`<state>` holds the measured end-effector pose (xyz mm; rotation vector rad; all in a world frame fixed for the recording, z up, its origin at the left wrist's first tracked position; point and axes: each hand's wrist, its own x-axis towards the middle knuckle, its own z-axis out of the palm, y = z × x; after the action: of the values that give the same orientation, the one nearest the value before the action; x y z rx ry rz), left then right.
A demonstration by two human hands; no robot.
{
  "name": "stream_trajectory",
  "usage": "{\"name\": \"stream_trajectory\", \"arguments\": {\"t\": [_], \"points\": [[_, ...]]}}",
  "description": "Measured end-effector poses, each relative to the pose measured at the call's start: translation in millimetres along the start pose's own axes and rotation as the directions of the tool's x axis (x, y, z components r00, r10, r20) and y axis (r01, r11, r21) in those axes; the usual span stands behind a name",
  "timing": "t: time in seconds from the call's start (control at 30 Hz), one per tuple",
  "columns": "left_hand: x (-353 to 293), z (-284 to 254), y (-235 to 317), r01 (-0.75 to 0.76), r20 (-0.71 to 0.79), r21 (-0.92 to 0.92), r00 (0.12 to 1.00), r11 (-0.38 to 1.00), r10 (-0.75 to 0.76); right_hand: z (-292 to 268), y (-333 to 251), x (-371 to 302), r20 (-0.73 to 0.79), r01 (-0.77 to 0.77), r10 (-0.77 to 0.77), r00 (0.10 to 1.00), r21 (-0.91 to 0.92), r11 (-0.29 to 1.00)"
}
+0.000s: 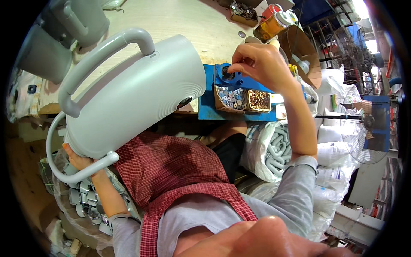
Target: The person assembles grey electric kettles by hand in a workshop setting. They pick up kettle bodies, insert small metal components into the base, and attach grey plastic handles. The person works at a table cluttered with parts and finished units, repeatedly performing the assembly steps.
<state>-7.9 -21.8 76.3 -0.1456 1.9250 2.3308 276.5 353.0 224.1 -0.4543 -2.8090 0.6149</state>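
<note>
A large light grey plastic jug body (137, 92) lies tilted across my lap and the table edge, with a thick curved handle (92, 55) on its upper side. My left hand (79, 159) grips its lower left end, fingers partly hidden behind it, near a thin grey hoop handle (87, 172). Over a blue metal fixture (208, 105) on the table, my right hand (261, 62) is closed in a pinch beside a black round part (227, 73). Whatever it pinches is too small to make out. Below that hand sit a box of silver washers (230, 98) and a box of copper-coloured small parts (258, 100).
More grey jug bodies (45, 53) stand at the left of the table. A white sack of grey curved handles (278, 147) is below the fixture; a bag of grey parts (87, 201) stands at lower left. White sacks (332, 150) and a fan (366, 124) are at right.
</note>
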Motion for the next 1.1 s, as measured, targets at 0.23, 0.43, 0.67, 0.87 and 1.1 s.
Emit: {"name": "stream_trajectory", "arguments": {"t": [0.23, 0.43, 0.67, 0.87, 1.1], "points": [[-0.1, -2.1, -0.7, -0.043, 0.083, 0.073, 0.996, 0.996, 0.037, 4.7, 0.6, -9.4, -0.019, -0.053, 0.056, 0.998, 0.11, 0.992], [-7.1, -0.4, -2.1, -0.085, 0.101, 0.043, 0.992, 0.995, 0.08, 24.9, 11.5, -32.9, -0.312, 0.079, -0.069, 0.948, 0.021, 0.997], [-18.7, -18.7, 17.1, -0.054, 0.041, 0.076, 0.998, 0.996, 0.051, 117.3, 63.0, -125.8, -0.128, -0.003, -0.026, 0.991, -0.216, 0.976], [-20.8, -12.1, 17.5, -0.078, 0.03, 0.055, 0.997, 0.995, 0.076, 133.0, 83.7, -117.8, -0.043, -0.05, 0.04, 0.998, -0.269, 0.962], [-31.0, 5.4, 15.7, 0.04, 0.029, -0.076, 0.999, 0.996, -0.038, 96.3, 36.3, -122.1, -0.428, -0.011, -0.033, 0.903, -0.1, 0.995]]}}
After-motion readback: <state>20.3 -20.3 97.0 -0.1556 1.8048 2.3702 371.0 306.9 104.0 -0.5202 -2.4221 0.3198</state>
